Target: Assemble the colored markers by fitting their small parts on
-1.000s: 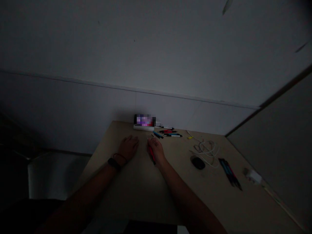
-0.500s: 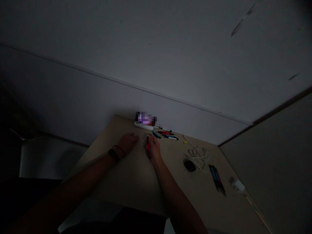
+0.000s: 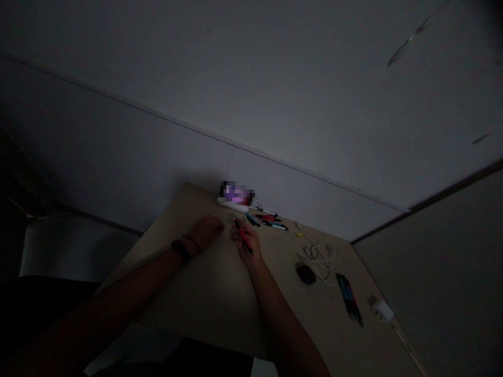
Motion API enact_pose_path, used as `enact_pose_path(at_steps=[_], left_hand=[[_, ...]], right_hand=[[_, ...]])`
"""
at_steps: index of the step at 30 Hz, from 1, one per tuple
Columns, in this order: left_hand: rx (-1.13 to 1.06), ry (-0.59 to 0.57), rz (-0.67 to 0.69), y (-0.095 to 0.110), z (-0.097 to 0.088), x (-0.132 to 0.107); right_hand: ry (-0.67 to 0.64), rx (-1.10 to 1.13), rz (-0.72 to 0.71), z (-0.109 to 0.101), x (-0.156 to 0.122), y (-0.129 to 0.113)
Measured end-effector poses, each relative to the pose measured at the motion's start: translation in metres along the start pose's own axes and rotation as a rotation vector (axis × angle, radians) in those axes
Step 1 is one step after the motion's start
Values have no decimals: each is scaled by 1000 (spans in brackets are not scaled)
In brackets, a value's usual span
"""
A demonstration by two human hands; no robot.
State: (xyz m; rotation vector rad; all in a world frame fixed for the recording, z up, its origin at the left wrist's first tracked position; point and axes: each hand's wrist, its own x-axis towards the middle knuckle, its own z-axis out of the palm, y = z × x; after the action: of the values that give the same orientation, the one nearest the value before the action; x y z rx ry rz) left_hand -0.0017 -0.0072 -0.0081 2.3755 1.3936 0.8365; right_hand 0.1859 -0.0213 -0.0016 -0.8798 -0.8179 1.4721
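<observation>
My right hand (image 3: 245, 243) holds a red-and-black pen (image 3: 244, 238) in its fingers, slanted across the palm side, just above the beige tabletop (image 3: 220, 283). My left hand (image 3: 206, 233) lies on the table close to it, holding nothing, with a black wristband and a thin cord on the wrist. Just beyond both hands lie several loose pens (image 3: 267, 220) in red, blue and black. The dim light hides the finer finger detail.
A white power strip (image 3: 231, 207) and a blurred phone (image 3: 237, 193) stand at the table's far edge. A computer mouse (image 3: 305, 274), a white cable (image 3: 320, 256), a pen bundle (image 3: 349, 296) and a charger (image 3: 380, 309) lie to the right. Walls bound the far and right sides.
The view has rolled and shifted. My right hand has turned the red pen from nearly upright in the picture to a slant, its lower end pointing right. My left hand stays put.
</observation>
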Motion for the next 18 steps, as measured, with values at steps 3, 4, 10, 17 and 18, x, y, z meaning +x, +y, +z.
enact_pose_path(at_steps=[3, 4, 10, 17, 18], left_hand=[[-115, 22, -21, -2, 2, 0], [-153, 35, -30, -3, 3, 0], [-286, 82, -33, 2, 11, 0], [-353, 97, -31, 5, 10, 2], [-360, 104, -32, 5, 10, 2]], right_hand=[[-14, -40, 34, 1, -2, -1], [-19, -57, 42, 1, -3, -1], [8, -120, 36, 0, -6, -1], [78, -112, 6, 3, -6, 1], [104, -108, -4, 4, -5, 2]])
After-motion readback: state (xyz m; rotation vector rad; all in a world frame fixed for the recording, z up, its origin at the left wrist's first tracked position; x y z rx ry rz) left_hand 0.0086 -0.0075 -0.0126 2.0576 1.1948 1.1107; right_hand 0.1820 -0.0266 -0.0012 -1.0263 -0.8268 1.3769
